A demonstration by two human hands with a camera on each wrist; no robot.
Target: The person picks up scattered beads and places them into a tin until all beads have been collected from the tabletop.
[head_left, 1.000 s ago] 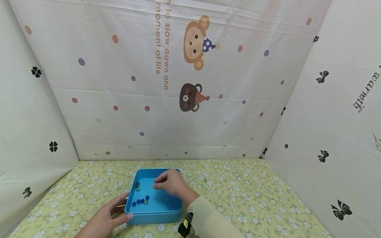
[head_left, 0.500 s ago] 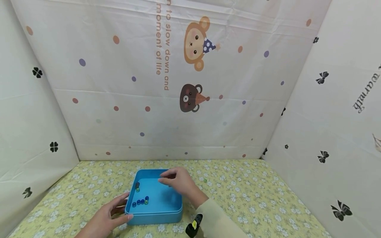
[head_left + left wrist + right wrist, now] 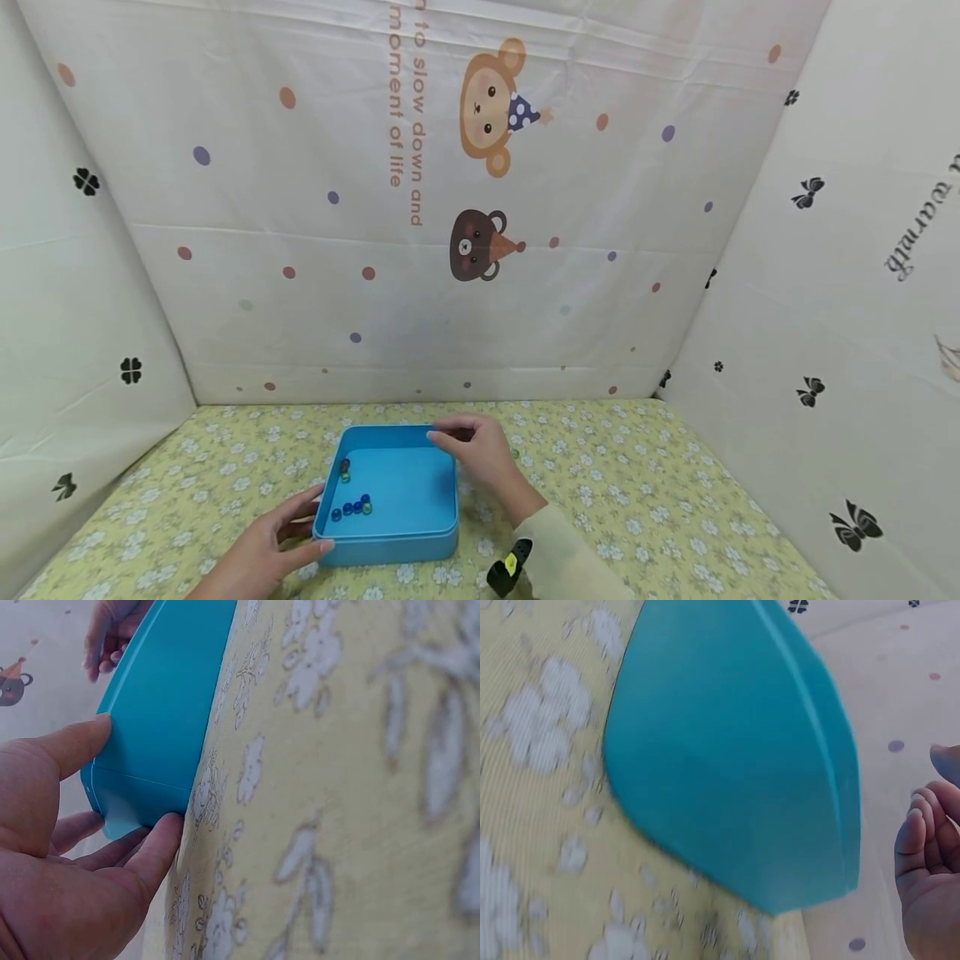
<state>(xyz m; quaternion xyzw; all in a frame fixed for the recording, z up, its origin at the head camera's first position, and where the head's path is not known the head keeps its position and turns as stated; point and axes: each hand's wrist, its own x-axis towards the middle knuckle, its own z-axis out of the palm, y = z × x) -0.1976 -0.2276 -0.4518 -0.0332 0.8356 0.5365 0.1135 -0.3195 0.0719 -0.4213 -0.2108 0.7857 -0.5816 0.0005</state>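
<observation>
A blue open-topped box (image 3: 393,546) stands on the table in the head view. My left hand (image 3: 262,537) grips its near left corner, thumb on the front wall and fingers on the left side; the left wrist view shows the fingertips low on the wall. Several dark blue marbles (image 3: 347,508) and a green marble (image 3: 367,508) lie on the box floor at the near left. Dark reddish marbles (image 3: 345,465) and another green one sit along the left wall. Over the far right rim is my right hand (image 3: 480,450), fingers loosely bent, thumb apart; nothing shows between them.
A floral yellow cloth (image 3: 615,500) covers the table. Beyond my right hand, a small green marble (image 3: 515,453) lies on the cloth, partly hidden by the hand. A printed white curtain (image 3: 420,317) closes off the back, with similar sheets at both sides.
My right hand has moved rightward, from above the inside of the box to its far right rim. The left hand stays at its corner, and the marbles in the box lie much as before.
</observation>
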